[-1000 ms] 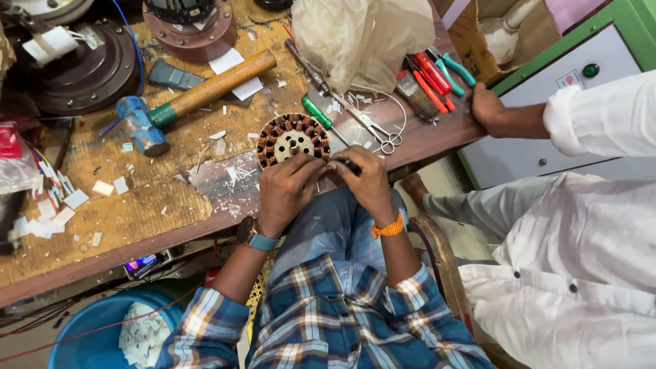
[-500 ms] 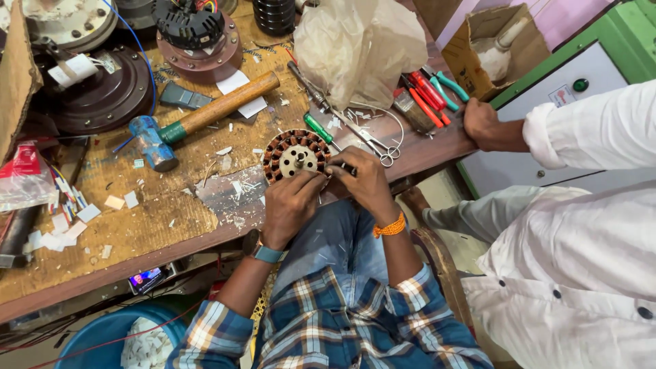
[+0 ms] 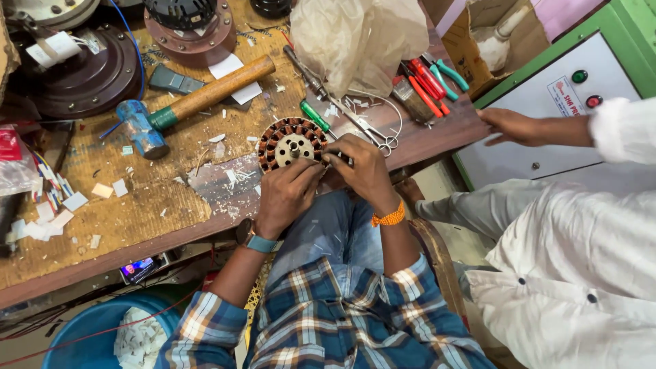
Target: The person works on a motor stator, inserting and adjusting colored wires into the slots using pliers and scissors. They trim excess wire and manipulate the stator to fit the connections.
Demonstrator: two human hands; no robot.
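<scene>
**Stator held at the bench edge, both hands closing in**

Stator [image 3: 292, 142], a round core with copper-coloured windings and a pale hub, lies on the workbench [image 3: 137, 212] close to its near edge. Left hand [image 3: 285, 195] rests against the lower rim, fingers curled together onto it. Right hand [image 3: 362, 167] sits at the right side of the rim, fingertips pinched together on something small there; whether it is a wire end or an insulating slip cannot be told.

Compared with the views half a second and one second back, the stator and both hands keep the same grip and place; the apparent shift comes mainly from the head camera, which has tilted so that the bench fills more of the view. The fine work at the rim therefore appears to be under way rather than finished or newly begun.

Hammer [image 3: 198, 102] lies left of the stator, well apart. Scissors [image 3: 372, 130] and a green screwdriver [image 3: 316, 116] lie just beyond the right hand. A co-worker's hand [image 3: 512, 126] rests on the bench's far right end, untouched by the work.
</scene>
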